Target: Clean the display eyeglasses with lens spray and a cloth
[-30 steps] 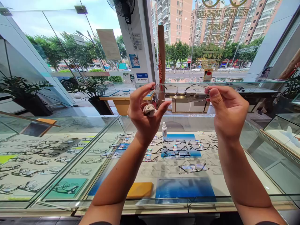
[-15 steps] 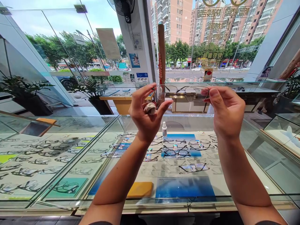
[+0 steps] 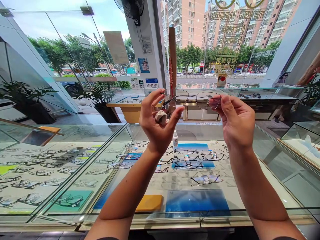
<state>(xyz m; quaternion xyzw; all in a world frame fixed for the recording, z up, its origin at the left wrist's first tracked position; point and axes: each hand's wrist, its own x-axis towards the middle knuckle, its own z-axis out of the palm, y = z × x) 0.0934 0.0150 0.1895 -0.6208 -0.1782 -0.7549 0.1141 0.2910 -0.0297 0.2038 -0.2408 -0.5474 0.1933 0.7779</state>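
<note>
A pair of thin-rimmed eyeglasses (image 3: 205, 100) is raised above the glass counter, spanning both hands. My right hand (image 3: 238, 121) pinches the right end of the frame between thumb and fingers, with fingertips showing through the lens. At the other end, the index fingertip of my left hand (image 3: 156, 128) meets the frame, while its thumb stands apart below the left lens. Curled fingers of that hand also keep a crumpled pale cloth (image 3: 160, 116) against the palm. A dark temple arm shows behind the left lens.
Under my arms, the glass display case (image 3: 270, 186) bears several spectacle frames (image 3: 188, 163), blue sheets (image 3: 197, 201) and a yellow case (image 3: 150, 202). A small white bottle (image 3: 175, 138) stands behind the frames. Farther back are another counter (image 3: 132, 113) and potted plants (image 3: 100, 96).
My right hand has shifted slightly left and the eyeglasses have turned, so their temple arms show at a different angle. My left hand stays nearly in place, keeping the cloth.
</note>
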